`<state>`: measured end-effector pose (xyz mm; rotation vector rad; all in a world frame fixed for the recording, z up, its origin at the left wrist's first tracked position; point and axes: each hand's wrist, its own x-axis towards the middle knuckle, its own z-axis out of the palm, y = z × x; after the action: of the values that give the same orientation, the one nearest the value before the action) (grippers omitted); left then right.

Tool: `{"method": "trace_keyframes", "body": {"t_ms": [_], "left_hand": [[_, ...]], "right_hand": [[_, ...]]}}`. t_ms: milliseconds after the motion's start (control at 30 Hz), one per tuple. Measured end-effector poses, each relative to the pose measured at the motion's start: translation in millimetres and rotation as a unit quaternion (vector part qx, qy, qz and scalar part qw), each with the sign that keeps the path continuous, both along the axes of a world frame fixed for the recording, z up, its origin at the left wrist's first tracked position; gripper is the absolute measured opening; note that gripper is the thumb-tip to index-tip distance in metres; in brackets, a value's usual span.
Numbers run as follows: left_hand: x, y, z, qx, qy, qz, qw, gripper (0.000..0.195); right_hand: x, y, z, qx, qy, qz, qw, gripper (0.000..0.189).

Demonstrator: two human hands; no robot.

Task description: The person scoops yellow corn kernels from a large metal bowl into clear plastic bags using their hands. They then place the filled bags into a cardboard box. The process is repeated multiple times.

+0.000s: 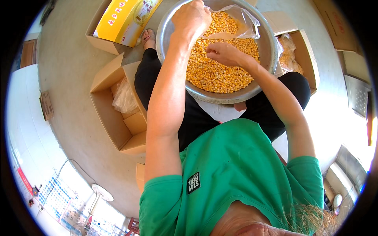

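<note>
A large metal basin [267, 56] full of loose yellow corn kernels [218, 75] sits in front of me, between my knees. My left hand [192, 20] is closed on the rim of a clear plastic bag [246, 17] over the far left of the basin. Corn kernels show inside the bag's open mouth. Just below the bag, my right hand [224, 54] hovers over or rests on the kernels, its fingers curled; whether it holds any kernels cannot be seen.
At left stands an open cardboard box [109, 118] with a crumpled plastic bag [124, 97] inside. A yellow printed carton [118, 20] lies in another box beyond. Right of the basin, an open box [307, 56] holds plastic bags of yellowish contents [288, 56]. A white fan [102, 191] stands lower left.
</note>
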<state>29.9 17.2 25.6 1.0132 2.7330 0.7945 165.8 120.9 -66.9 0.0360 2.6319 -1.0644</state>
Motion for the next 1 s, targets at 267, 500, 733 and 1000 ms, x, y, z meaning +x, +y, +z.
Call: {"method": "trace_keyframes", "body": {"t_ms": [267,500,733,1000], "left_hand": [[2.3,-2.6,10.2,-0.001,-0.027,-0.006,1.000,0.034],[1.4,-0.6,12.9,-0.017,-0.036,-0.002,0.999,0.035],[0.8,1.9,10.3,-0.019,-0.030,-0.008,0.999,0.035],[-0.5,1.5,3.4,-0.017,0.015,-0.026,0.999,0.031]], "right_hand": [[9.1,-15.8,-40.0,0.152,0.084,-0.049,0.984,0.042],[11.0,-35.3,-37.0,0.182,0.056,-0.039,0.981,0.044],[14.5,-41.4,-47.2,0.207,0.103,-0.018,0.973,0.036],[24.0,-41.9,-37.6,0.194,0.090,-0.017,0.977,0.025]]}}
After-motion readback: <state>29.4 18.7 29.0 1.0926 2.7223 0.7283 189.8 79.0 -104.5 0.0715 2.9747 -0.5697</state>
